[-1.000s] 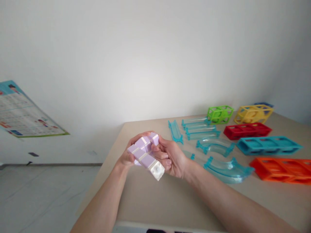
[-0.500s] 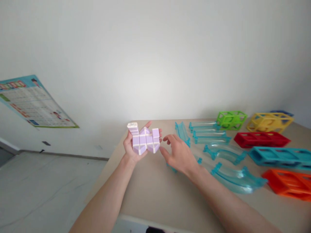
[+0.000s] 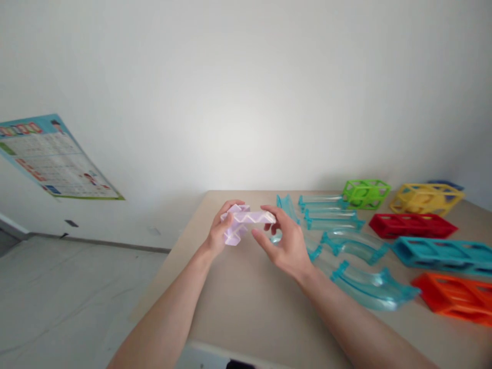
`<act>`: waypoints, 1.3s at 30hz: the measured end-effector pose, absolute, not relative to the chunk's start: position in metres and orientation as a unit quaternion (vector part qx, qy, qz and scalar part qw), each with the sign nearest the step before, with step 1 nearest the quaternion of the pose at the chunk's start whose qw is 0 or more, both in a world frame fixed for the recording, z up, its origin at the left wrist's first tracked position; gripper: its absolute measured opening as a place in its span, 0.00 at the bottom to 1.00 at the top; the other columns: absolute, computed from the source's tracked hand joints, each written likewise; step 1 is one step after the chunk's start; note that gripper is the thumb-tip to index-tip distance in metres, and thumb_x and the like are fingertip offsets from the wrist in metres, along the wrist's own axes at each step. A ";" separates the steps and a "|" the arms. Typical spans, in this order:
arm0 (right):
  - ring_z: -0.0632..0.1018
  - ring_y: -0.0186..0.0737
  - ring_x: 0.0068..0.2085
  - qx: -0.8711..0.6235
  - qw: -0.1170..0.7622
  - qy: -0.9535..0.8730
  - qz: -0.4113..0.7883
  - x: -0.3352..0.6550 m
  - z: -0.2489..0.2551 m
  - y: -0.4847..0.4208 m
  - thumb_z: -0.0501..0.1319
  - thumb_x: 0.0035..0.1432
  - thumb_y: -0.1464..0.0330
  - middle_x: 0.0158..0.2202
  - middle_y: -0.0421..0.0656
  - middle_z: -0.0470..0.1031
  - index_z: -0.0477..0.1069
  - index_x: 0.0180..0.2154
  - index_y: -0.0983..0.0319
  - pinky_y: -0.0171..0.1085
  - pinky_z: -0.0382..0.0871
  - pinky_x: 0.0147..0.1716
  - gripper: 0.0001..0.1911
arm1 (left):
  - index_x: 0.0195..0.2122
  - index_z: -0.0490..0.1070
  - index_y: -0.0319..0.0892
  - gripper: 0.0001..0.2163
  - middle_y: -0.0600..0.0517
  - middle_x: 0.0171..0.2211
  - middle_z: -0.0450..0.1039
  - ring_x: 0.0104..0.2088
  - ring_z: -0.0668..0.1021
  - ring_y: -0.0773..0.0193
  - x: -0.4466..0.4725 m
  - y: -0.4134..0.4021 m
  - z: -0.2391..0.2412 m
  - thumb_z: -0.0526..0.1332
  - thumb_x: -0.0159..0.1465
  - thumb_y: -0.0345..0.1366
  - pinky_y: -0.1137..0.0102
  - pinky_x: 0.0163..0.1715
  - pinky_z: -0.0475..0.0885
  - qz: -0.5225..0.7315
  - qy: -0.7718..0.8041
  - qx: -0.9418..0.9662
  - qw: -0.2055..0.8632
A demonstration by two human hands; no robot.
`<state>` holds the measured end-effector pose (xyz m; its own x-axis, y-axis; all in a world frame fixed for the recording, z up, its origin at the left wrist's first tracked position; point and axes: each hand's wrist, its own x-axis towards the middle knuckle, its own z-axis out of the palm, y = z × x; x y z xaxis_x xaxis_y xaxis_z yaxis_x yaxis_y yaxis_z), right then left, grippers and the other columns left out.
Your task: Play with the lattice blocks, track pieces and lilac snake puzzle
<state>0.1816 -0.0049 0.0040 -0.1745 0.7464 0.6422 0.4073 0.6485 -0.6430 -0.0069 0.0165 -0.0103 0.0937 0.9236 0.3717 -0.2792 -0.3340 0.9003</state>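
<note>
A lilac snake-cube puzzle [image 3: 248,219] with white edges is in the air above the table. My left hand [image 3: 219,233] grips its folded end, thumb on the near side. From there a straight zigzag arm of the puzzle sticks out to the right. My right hand [image 3: 286,241] is at the tip of that arm, with thumb and fingers apart in a loose curve. The index finger is by the tip; whether it touches cannot be told. Blue clear track pieces [image 3: 357,243] lie just beyond my right hand.
On the beige table [image 3: 238,302], to the right, stand green [image 3: 367,193], yellow [image 3: 426,199], red [image 3: 413,225], teal [image 3: 446,254] and orange [image 3: 457,297] lattice blocks. A white wall [image 3: 246,102] rises behind, with a poster [image 3: 57,159] at left.
The puzzle has been turned from lying flat on my open left palm to edge-on, its long arm now pointing right. My left fingers have closed around it. My right hand has shifted slightly right.
</note>
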 end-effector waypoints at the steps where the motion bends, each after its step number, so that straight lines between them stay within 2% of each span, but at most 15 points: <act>1: 0.73 0.36 0.30 -0.379 0.521 -0.739 0.197 0.180 0.005 -0.009 0.62 0.56 0.59 0.36 0.45 0.76 0.69 0.47 0.63 0.34 0.67 0.31 0.20 | 0.48 0.72 0.40 0.26 0.45 0.43 0.75 0.41 0.76 0.54 -0.007 0.016 -0.011 0.65 0.54 0.53 0.66 0.41 0.69 0.603 0.298 0.587 0.451; 4: 0.73 0.35 0.28 -0.374 0.520 -0.724 0.257 0.175 0.006 -0.014 0.63 0.56 0.59 0.32 0.43 0.77 0.74 0.38 0.62 0.33 0.66 0.29 0.14 | 0.52 0.72 0.39 0.31 0.42 0.50 0.71 0.48 0.73 0.50 -0.011 0.015 -0.009 0.66 0.52 0.54 0.64 0.48 0.66 0.602 0.291 0.649 0.362; 7: 0.74 0.36 0.29 -0.363 0.525 -0.711 0.295 0.176 0.004 -0.012 0.63 0.56 0.59 0.32 0.43 0.77 0.75 0.38 0.63 0.33 0.66 0.29 0.14 | 0.54 0.71 0.41 0.29 0.41 0.55 0.67 0.52 0.71 0.47 -0.018 0.014 -0.006 0.66 0.53 0.51 0.60 0.51 0.64 0.606 0.257 0.664 0.355; 10: 0.73 0.36 0.29 -0.365 0.500 -0.734 0.279 0.180 0.005 -0.008 0.63 0.56 0.59 0.31 0.43 0.77 0.75 0.37 0.63 0.33 0.65 0.29 0.14 | 0.48 0.76 0.41 0.23 0.40 0.56 0.66 0.56 0.68 0.45 -0.025 0.015 -0.002 0.68 0.52 0.46 0.59 0.53 0.63 0.600 0.241 0.670 0.364; 14: 0.73 0.36 0.30 -0.371 0.409 -0.811 0.194 0.185 0.009 -0.005 0.61 0.58 0.60 0.31 0.43 0.77 0.77 0.38 0.60 0.33 0.62 0.30 0.12 | 0.38 0.80 0.43 0.13 0.42 0.55 0.66 0.55 0.68 0.46 -0.029 0.014 0.000 0.69 0.51 0.40 0.57 0.53 0.62 0.562 0.260 0.709 0.338; 18: 0.72 0.34 0.28 -0.365 0.373 -0.831 0.191 0.186 0.011 -0.004 0.58 0.61 0.58 0.30 0.41 0.76 0.78 0.40 0.58 0.32 0.60 0.30 0.14 | 0.33 0.81 0.45 0.08 0.44 0.55 0.65 0.52 0.70 0.48 -0.026 0.014 -0.002 0.69 0.52 0.39 0.57 0.53 0.62 0.519 0.285 0.741 0.316; 23: 0.73 0.34 0.29 -0.415 0.377 -0.818 0.129 0.183 0.006 -0.007 0.56 0.62 0.56 0.30 0.41 0.75 0.77 0.37 0.58 0.32 0.59 0.29 0.16 | 0.33 0.80 0.44 0.06 0.44 0.52 0.67 0.51 0.71 0.52 -0.014 0.017 -0.010 0.68 0.55 0.37 0.61 0.53 0.62 0.538 0.324 0.715 0.307; 28: 0.76 0.37 0.33 -0.478 0.405 -0.779 0.036 0.175 0.000 -0.011 0.55 0.63 0.59 0.33 0.43 0.76 0.76 0.39 0.59 0.32 0.59 0.28 0.14 | 0.33 0.80 0.44 0.06 0.45 0.47 0.70 0.50 0.72 0.54 0.001 0.019 -0.016 0.68 0.54 0.37 0.65 0.51 0.64 0.596 0.384 0.643 0.288; 31: 0.77 0.38 0.35 -0.458 0.430 -0.776 0.063 0.173 -0.001 -0.011 0.56 0.63 0.61 0.36 0.45 0.77 0.74 0.44 0.60 0.32 0.63 0.32 0.13 | 0.31 0.80 0.44 0.06 0.46 0.45 0.71 0.49 0.73 0.56 0.005 0.021 -0.018 0.69 0.52 0.36 0.67 0.50 0.64 0.630 0.403 0.602 0.279; 34: 0.77 0.39 0.35 -0.431 0.433 -0.786 0.094 0.172 -0.002 -0.010 0.55 0.63 0.64 0.35 0.45 0.76 0.74 0.44 0.61 0.32 0.65 0.35 0.13 | 0.31 0.80 0.44 0.05 0.46 0.44 0.71 0.49 0.72 0.56 0.007 0.022 -0.021 0.69 0.52 0.35 0.68 0.48 0.65 0.639 0.414 0.591 0.267; 39: 0.77 0.41 0.39 -0.444 0.450 -0.770 0.091 0.164 -0.004 -0.014 0.52 0.64 0.67 0.39 0.48 0.75 0.72 0.47 0.62 0.34 0.68 0.39 0.14 | 0.31 0.79 0.44 0.05 0.49 0.40 0.73 0.49 0.73 0.56 0.014 0.023 -0.026 0.68 0.54 0.38 0.69 0.43 0.67 0.658 0.439 0.548 0.273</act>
